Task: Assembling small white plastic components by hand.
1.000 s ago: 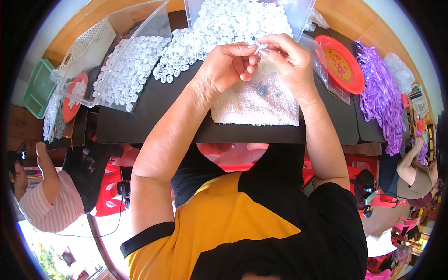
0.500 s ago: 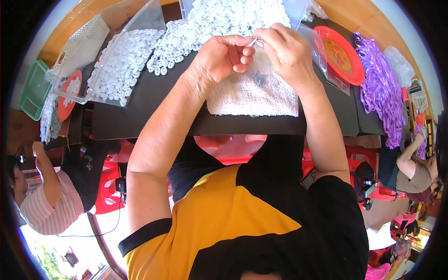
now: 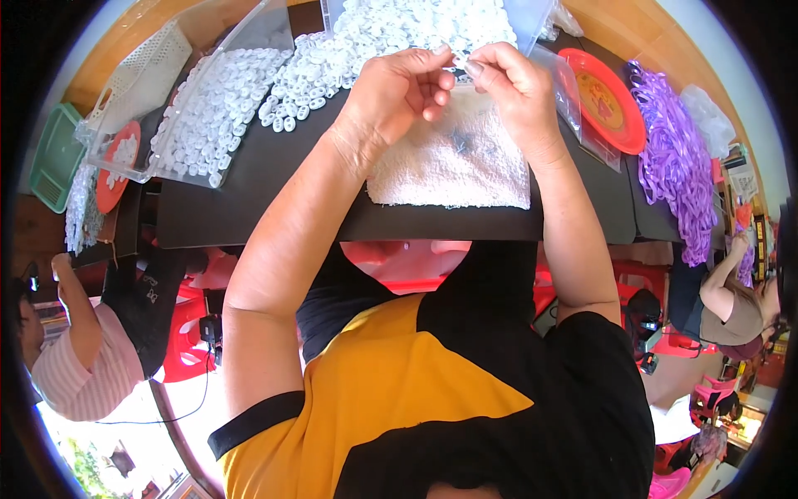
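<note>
Over the far edge of a white towel (image 3: 449, 170), my two hands meet fingertip to fingertip. A small white piece (image 3: 460, 61) shows between them, too small to make out fully. My left hand (image 3: 397, 90) pinches at its left side with thumb and forefinger, the other fingers curled. From the right, my right hand (image 3: 517, 93) closes thumb and forefinger on it. Right behind them spreads a large heap of small white oval plastic rings (image 3: 416, 29). Some thin bluish marks or bits lie on the towel.
Left stand a clear bin of white rings (image 3: 212, 104), a red plate (image 3: 119, 170) with white bits, and a green basket (image 3: 56, 158). Right are a red tray (image 3: 600, 100) and a pile of purple straps (image 3: 675, 158). People sit at both sides.
My right hand's fingers have shifted and its thumb now shows at the front. The small piece has moved slightly up and away from me. My left hand stays nearly in place.
</note>
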`<control>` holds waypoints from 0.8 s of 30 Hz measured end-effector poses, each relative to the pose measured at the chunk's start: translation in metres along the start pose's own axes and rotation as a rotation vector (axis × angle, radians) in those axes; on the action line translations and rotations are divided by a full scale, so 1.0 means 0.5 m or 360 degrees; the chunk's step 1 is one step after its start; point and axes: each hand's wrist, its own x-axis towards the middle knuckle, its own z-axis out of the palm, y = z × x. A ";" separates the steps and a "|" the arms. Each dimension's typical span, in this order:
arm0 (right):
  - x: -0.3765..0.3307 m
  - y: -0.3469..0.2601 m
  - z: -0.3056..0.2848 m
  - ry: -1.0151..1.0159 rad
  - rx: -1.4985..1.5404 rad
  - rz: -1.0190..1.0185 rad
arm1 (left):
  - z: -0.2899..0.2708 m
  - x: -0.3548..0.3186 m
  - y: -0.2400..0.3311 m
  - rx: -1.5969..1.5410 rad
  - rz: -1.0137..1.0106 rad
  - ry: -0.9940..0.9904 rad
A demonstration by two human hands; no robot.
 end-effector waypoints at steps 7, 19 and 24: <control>0.004 -0.029 -0.002 -0.0125 0.0445 0.0464 | 0.025 -0.015 -0.010 0.0304 0.0374 0.0223; -0.074 -0.313 0.085 -0.0602 0.0737 -0.1130 | -0.005 -0.008 0.001 0.0101 0.0487 0.0376; -0.158 -0.443 0.105 -0.0423 0.0540 -0.1823 | 0.006 0.010 -0.010 0.0135 0.0427 0.0310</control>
